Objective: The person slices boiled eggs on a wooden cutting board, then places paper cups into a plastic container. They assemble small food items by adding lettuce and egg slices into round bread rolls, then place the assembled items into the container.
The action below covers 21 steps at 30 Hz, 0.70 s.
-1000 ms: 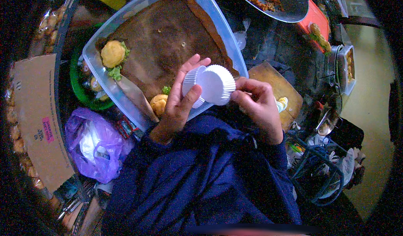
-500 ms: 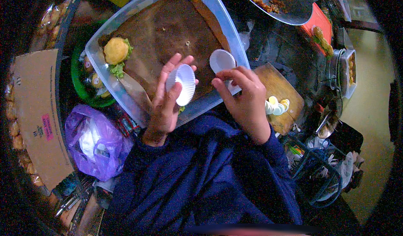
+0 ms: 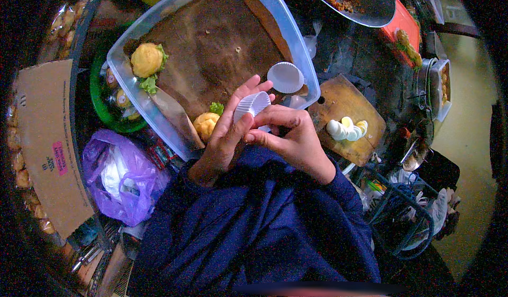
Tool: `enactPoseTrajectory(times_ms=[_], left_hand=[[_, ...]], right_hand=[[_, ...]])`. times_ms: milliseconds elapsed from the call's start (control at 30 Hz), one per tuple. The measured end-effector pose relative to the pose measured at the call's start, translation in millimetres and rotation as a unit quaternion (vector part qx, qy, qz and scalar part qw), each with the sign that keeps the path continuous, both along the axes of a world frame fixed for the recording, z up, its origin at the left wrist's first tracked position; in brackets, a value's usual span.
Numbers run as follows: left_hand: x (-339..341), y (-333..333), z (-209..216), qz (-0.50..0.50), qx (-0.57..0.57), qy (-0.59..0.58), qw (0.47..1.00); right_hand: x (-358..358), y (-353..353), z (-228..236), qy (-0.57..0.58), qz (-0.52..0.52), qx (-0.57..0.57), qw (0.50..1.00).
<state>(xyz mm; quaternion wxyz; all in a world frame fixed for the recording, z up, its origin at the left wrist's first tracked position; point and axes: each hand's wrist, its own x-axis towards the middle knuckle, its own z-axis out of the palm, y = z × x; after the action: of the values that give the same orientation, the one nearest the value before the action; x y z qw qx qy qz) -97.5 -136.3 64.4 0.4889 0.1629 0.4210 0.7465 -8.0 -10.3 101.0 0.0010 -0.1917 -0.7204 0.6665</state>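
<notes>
Above the near edge of a clear plastic tub (image 3: 124, 77), my left hand (image 3: 227, 138) holds a white paper baking cup (image 3: 252, 104) between thumb and fingers. My right hand (image 3: 291, 141) meets it from the right, thumb and forefinger pinched at the cup's lower edge. Inside the tub, a second white paper cup (image 3: 286, 78) stands near the right wall. One filled bun (image 3: 147, 60) with lettuce lies at the tub's left side. Another bun (image 3: 205, 125) with a bit of lettuce shows just left of my left hand, partly hidden by it.
Right of the tub, egg slices (image 3: 347, 130) lie on a wooden board (image 3: 365, 104). A pan (image 3: 370, 14) with reddish-brown filling is at the far right. A purple plastic bag (image 3: 124, 180) and a cardboard piece (image 3: 50, 143) stand left; a blue wire basket (image 3: 402, 207) stands right.
My right hand has moved left and down from beside the standing cup to my left hand's cup. That held cup has shifted right and tilted. The near bun has come into sight.
</notes>
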Motion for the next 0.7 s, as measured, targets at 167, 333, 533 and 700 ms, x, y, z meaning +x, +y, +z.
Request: enactPoseTrajectory(times_ms=[167,333,533,700], left_hand=[[-0.7,0.7,-2.3,0.002,0.010,0.003,1.000],[1.8,0.2,-1.2,0.017,0.008,-0.031,0.999],[-2.0,0.1,-4.6,0.023,0.011,-0.008,1.000],[-3.3,0.3,-7.4,0.061,0.020,0.021,0.998]], right_hand=[[-1.7,0.6,0.2,-0.017,0.007,0.002,1.000],[-5.1,2.6,-4.2,-0.004,-0.002,-0.018,1.000],[-5.4,-0.9,-4.4,0.018,0.003,0.082,0.996],[-5.9,-3.1,-3.2,0.050,-0.030,0.160,0.985]])
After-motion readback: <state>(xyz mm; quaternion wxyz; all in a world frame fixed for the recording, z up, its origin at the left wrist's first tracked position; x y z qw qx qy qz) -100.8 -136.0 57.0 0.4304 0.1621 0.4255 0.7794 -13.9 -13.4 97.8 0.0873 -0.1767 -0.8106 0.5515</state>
